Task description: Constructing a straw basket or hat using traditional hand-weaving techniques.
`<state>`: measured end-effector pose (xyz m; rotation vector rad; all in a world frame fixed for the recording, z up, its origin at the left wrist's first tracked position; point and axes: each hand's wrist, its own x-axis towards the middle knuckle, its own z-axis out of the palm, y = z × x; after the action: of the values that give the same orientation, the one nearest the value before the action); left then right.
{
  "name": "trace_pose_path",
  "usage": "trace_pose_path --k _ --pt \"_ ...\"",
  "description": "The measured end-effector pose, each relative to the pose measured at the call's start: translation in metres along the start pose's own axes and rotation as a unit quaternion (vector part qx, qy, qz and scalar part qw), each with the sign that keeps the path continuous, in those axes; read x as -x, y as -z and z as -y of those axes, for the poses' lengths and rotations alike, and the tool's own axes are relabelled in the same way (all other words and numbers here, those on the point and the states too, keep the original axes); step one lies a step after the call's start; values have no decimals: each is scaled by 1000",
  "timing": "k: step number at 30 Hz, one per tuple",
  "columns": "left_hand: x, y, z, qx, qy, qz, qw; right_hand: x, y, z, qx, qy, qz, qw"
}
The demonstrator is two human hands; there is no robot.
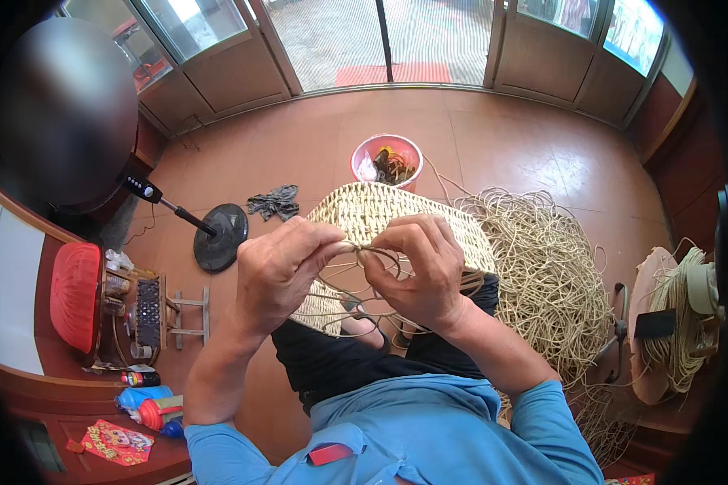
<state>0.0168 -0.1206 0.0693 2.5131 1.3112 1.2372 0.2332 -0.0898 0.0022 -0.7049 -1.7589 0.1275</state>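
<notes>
Two hands meet at the middle of the view, over the lap. Largest thing around them: the reddish tiled floor [510, 145], stretching away beyond both hands to the glazed doors. Next, a loose heap of pale straw cord [546, 275], lying on the floor just right of the right hand and running back toward it. Then the woven straw mat [364, 212], flat-plaited, resting across the knees directly under and beyond the hands, its far edge curving up past the fingertips. Further right, well apart, a coil of the same cord on a wooden stand [675, 323]. Beyond the mat, a pink bucket [387, 158] with scraps inside. Left of the left hand, on the floor, a black round fan base [221, 234] with its pole slanting away, and a grey rag [275, 202] near it. Far left, a red stool [76, 295] at the edge of a cluttered low surface [52, 440]. Left hand [277, 271]: closed, thumb and fingers pinching a strand of cord [362, 250] where it leaves the mat. Right hand [421, 271]: closed too, fingers curled on the same strand, just beside the left, the two nearly touching. Strand loops loosely below the right hand's knuckles.
</notes>
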Motion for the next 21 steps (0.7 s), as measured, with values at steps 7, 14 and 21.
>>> trace_pose_path --k 7,14,21 --pt "-13 6 -3 31 29 25 999 2 4 0 -12 15 -1 1000" --pt "-36 9 -2 47 120 136 982 4 5 -1 -3 16 9 1000" --pt "-53 12 4 99 206 193 954 1 9 -2 0 5 34 999"
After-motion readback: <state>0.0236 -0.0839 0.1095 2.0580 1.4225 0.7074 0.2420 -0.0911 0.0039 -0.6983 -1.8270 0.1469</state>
